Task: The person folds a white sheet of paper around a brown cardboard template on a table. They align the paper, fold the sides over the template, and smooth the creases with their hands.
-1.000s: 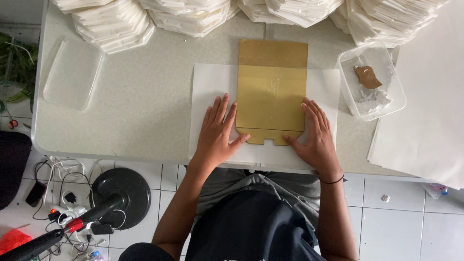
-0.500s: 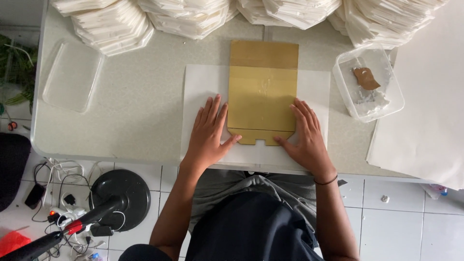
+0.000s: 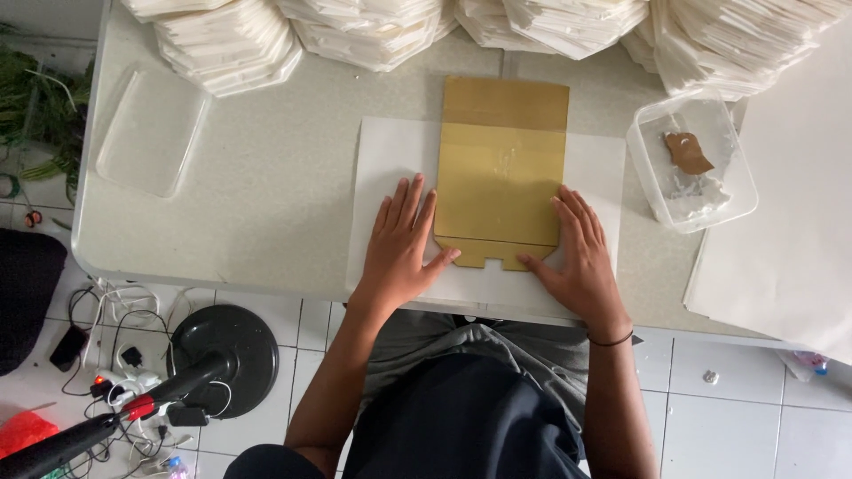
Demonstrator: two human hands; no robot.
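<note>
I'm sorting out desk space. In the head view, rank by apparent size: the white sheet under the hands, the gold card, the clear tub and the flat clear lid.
1. white sheet, partly covered
2. gold card
3. clear tub and flat clear lid: too alike to rank.

gold card slid left | both hands followed, flat

A single head-worn camera looks almost straight down from above the person's own torso. It faces the worktop, whose near edge crosses the middle of the frame, with tiled floor filling the lower part. It sits at moderate height: both forearms, the whole width of the worktop's front and the stacks along its far edge fit in. No second view overlaps it.
</note>
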